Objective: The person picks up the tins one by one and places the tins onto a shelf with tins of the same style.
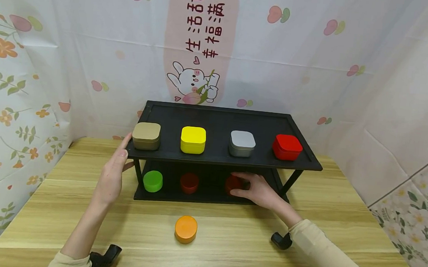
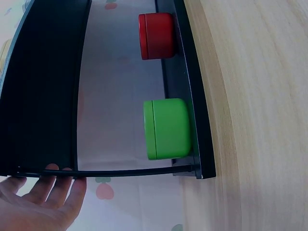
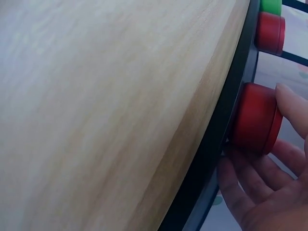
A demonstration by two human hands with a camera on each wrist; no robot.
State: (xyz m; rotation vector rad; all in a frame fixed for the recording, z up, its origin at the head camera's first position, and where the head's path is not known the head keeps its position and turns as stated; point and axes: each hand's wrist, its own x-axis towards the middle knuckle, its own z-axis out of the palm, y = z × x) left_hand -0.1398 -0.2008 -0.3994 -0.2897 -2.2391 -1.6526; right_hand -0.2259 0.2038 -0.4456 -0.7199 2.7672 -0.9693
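Observation:
A black two-tier shelf (image 1: 215,121) stands on the table. At its left end, my left hand (image 1: 113,171) touches the upper board's edge with fairly straight fingers, close to the corner post. In the left wrist view, the fingertips (image 2: 52,175) lie along that edge. My right hand (image 1: 256,189) reaches into the lower tier and holds a round red tin (image 3: 255,118), thumb on one side and fingers on the other. The tin sits at the lower board. Left of it on that tier are another round red tin (image 1: 189,183) and a round green tin (image 1: 153,181).
Along the upper board's front stand a khaki tin (image 1: 146,136), a yellow tin (image 1: 193,140), a silver tin (image 1: 241,144) and a red square tin (image 1: 287,147). A round orange tin (image 1: 185,229) lies on the wooden table (image 1: 226,253) in front. Printed cloth (image 1: 244,47) hangs behind.

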